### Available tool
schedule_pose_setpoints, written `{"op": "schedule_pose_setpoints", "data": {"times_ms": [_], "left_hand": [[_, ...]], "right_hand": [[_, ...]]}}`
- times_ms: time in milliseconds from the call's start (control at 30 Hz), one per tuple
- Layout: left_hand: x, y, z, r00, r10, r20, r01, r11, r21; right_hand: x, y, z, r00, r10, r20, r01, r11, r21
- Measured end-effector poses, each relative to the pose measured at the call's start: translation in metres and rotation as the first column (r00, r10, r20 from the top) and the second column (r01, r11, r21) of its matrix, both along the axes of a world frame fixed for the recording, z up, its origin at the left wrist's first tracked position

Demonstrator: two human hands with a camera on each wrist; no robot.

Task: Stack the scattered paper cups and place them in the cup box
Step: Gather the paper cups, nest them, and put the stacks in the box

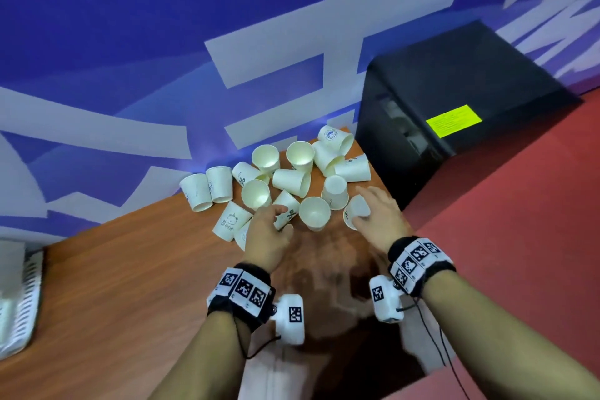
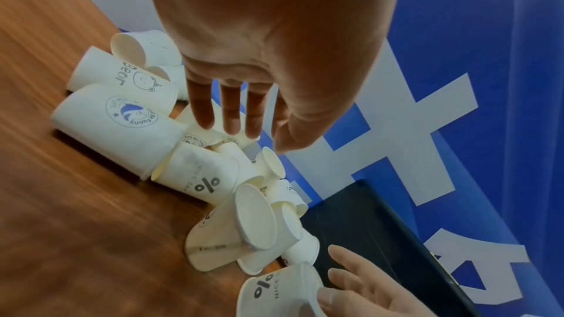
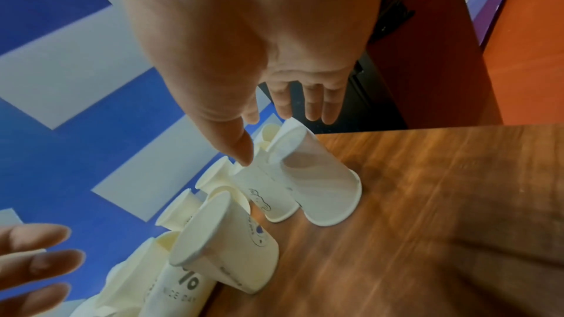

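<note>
Several white paper cups [image 1: 292,180] lie scattered on the wooden table [image 1: 130,286] against the blue wall, some upright, some tipped, some upside down. My left hand [image 1: 283,219] hovers with straight fingers [image 2: 232,117] over a tipped cup marked "%" [image 1: 287,213], holding nothing. My right hand [image 1: 360,206] is spread over an upside-down cup [image 1: 355,209] near the table's right edge. In the right wrist view its fingers [image 3: 311,105] stay just above that cup [image 3: 323,185], with the thumb beside a neighbouring cup.
A black box [image 1: 454,101] with a yellow label stands right of the table on the red floor [image 1: 519,221]. A white slotted basket [image 1: 19,295] sits at the table's left edge. Bare wood lies in front of the cups.
</note>
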State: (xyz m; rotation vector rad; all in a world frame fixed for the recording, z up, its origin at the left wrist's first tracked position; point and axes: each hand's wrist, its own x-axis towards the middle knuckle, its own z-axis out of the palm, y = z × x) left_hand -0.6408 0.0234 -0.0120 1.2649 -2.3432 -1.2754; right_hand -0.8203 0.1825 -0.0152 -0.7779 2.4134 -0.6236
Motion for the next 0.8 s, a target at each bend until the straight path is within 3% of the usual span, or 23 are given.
{"op": "schedule_pose_setpoints", "data": {"times_ms": [167,500,667,800], "left_hand": [[-0.001,0.000,-0.005,1.000,0.021,0.014,-0.021,1.000,0.011],[0.000,-0.003,-0.009,0.995,0.059,0.078,-0.059,0.998,-0.002],[-0.017,-0.001,-0.012,0.995,0.046,0.084,-0.047,0.999,0.003],[-0.041,0.005,-0.024,0.989,-0.002,0.145,0.018,0.994,-0.105]], "right_hand": [[-0.008,-0.007,-0.017,0.997,0.080,0.018,-0.081,0.994,0.069],[-0.019,-0.012,-0.042,0.997,0.014,0.071,-0.009,0.998,-0.069],[-0.034,0.009,-0.036,0.967,-0.175,0.187,0.211,0.958,-0.194],[-0.043,0.031,-0.034,0.831,-0.364,0.420,0.509,0.802,-0.312]]}}
